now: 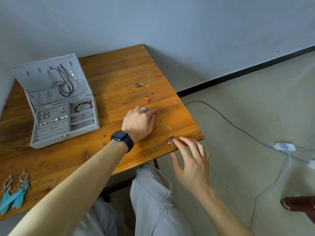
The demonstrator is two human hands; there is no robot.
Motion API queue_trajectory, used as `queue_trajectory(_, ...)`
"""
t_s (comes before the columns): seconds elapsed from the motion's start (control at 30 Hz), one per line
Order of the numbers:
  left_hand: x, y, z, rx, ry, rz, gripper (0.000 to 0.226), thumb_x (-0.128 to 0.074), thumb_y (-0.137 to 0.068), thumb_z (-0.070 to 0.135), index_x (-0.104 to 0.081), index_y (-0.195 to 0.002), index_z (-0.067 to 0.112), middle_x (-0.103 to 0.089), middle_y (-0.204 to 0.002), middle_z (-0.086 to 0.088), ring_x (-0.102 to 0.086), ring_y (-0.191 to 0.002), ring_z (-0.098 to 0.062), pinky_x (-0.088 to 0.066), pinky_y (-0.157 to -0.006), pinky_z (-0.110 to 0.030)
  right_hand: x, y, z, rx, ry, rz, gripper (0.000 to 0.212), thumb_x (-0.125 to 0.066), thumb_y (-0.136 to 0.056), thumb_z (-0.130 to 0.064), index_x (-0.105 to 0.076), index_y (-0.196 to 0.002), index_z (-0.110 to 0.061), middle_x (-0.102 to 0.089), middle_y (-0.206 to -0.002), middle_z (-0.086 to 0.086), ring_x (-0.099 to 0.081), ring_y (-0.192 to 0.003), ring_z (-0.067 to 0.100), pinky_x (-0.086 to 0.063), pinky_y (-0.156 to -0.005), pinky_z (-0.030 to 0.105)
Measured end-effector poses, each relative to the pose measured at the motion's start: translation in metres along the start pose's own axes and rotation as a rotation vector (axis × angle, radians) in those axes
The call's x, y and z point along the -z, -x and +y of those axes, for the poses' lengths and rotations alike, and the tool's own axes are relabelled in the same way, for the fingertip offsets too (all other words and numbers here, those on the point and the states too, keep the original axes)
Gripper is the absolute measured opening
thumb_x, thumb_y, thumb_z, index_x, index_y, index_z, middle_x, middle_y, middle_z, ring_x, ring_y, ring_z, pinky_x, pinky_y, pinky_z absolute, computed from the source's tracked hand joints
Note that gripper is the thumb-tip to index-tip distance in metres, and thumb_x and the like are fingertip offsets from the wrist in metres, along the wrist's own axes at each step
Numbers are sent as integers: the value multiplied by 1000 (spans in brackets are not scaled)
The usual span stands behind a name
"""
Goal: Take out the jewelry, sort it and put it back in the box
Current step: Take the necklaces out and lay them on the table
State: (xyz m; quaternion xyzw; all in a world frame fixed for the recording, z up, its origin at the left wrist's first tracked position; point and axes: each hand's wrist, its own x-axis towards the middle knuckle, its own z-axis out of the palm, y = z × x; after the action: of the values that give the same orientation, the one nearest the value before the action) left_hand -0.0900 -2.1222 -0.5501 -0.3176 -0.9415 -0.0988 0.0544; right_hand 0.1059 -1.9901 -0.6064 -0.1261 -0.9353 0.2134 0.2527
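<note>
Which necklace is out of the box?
The thin silver chain necklace with a small pendant, lying on the wooden table by the right hand. The dark purple beaded necklace and the others hang in the grey jewelry box lid.

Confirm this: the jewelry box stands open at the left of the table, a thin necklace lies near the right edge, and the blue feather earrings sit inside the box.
Wrong on one point. The head view shows the blue feather earrings on the table at its near left corner, outside the box. The rest holds.
</note>
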Motion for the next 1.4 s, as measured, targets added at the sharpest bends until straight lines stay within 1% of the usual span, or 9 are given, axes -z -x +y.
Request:
queue_trajectory(0.1, -10, 7, 0, 40, -36, -38, 45, -38, -104, 37, -53, -143, 22, -51, -148, 3, -48, -130, -26, -40, -103, -42, 0, 2, -4, 24, 55, -66, 42, -55, -92, -42, -62, -132, -33, -54, -142, -7, -48, -131, 21, -38, -93, 42)
queue_trajectory(0.23, -11, 9, -8, 55, 25, -72, 45, -40, -104, 37, -48, -146, 26, -45, -153, 1, -45, -135, -26, -39, -106, -41, 1, 11, -12, 64, 62, -139, 46, -53, -93, -46, -61, -134, -28, -52, -146, 0, -45, -135, 23, -37, -100, 43)
queue_trajectory(0.33, -7, 7, -16, 44, 77, -117, 44, -39, -104, 35, -46, -147, 28, -42, -155, 1, -38, -141, -23, -38, -111, -41, 3, 11, -17, 62, 104, -160, 49, -52, -92, -48, -61, -135, -25, -52, -146, 2, -46, -134, 24, -37, -100, 45)
queue_trajectory(0.4, -4, 6, -20, 24, 77, -133, 43, -40, -104, 34, -47, -147, 29, -42, -155, 1, -37, -142, -23, -40, -110, -41, 5, 9, -18, 50, 102, -151, 51, -55, -91, -49, -59, -136, -25, -53, -144, 2, -49, -132, 24, -40, -99, 46)
queue_trajectory(0.5, -2, 5, -19, 12, 62, -147, 44, -40, -105, 32, -45, -148, 29, -41, -155, 0, -37, -141, -23, -41, -109, -41, 7, 4, -20, 51, 143, -159, 58, -54, -90, -53, -51, -144, -32, -55, -138, 1, -51, -126, 23, -40, -95, 47)
queue_trajectory(0.63, 2, 4, -16, 24, 66, -161, 46, -39, -104, 31, -40, -150, 26, -41, -155, -1, -37, -141, -25, -39, -111, -42, 8, -4, -21, 78, 194, -192, 53, -51, -90, -56, -54, -139, -35, -54, -133, 2, -51, -119, 25, -37, -94, 46)
queue_trajectory(0.93, 2, 7, -17, 8, 67, -143, 44, -39, -104, 29, -46, -147, 20, -42, -154, 1, -40, -138, -23, -39, -110, -40, 12, 10, -18, 88, 188, -252, 55, -50, -90, -56, -50, -142, -36, -47, -148, 2, -44, -136, 24, -34, -101, 48)
queue_trajectory(1.27, 8, 3, -14, -2, 81, -198, 44, -39, -103, 26, -45, -147, 22, -40, -155, 1, -38, -139, -24, -42, -108, -43, 9, 12, -19, 61, 149, -270, 56, -54, -90, -57, -51, -142, -36, -45, -151, 2, -41, -139, 25, -38, -103, 51)
queue_trajectory(1.4, 10, 2, -13, -11, 75, -221, 46, -38, -103, 25, -42, -149, 23, -37, -157, 0, -36, -141, -24, -38, -112, -42, 10, 12, -17, 64, 116, -250, 54, -50, -92, -56, -50, -143, -37, -48, -149, 0, -43, -137, 23, -39, -102, 48)
